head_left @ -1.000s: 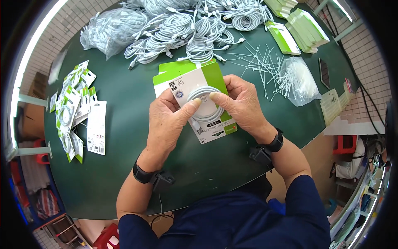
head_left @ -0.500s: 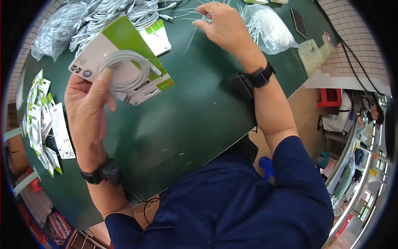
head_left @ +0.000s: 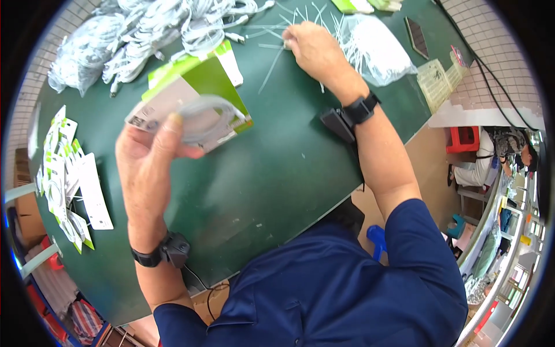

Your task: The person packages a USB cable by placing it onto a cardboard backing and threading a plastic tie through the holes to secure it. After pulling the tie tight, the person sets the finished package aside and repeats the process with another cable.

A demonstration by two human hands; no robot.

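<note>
In my left hand [head_left: 147,168] is a white and green backing card [head_left: 217,78] with a coiled white cable [head_left: 211,118] on it, the thumb pressing on the front. The card is tilted above the table and slightly blurred. At the far side my right hand [head_left: 317,55] is closed, its fingertips pinched on a thin white cable tie [head_left: 270,72]. Loose cable ties [head_left: 300,14] fan out around those fingers. Just right of the hand lies a clear plastic bag [head_left: 381,52] full of cable ties.
Bundled white cables [head_left: 202,23] and a bagged bundle [head_left: 87,52] lie at the far left. Carded cables [head_left: 58,179] are piled at the left edge of the green table [head_left: 277,162]. A phone [head_left: 416,37] and a paper sheet [head_left: 436,84] lie far right. Behind the card sits another card [head_left: 231,63].
My left hand has moved right and slightly down with the card, which has tilted. The right hand's fingers have come together in a pinch among the cable ties.
</note>
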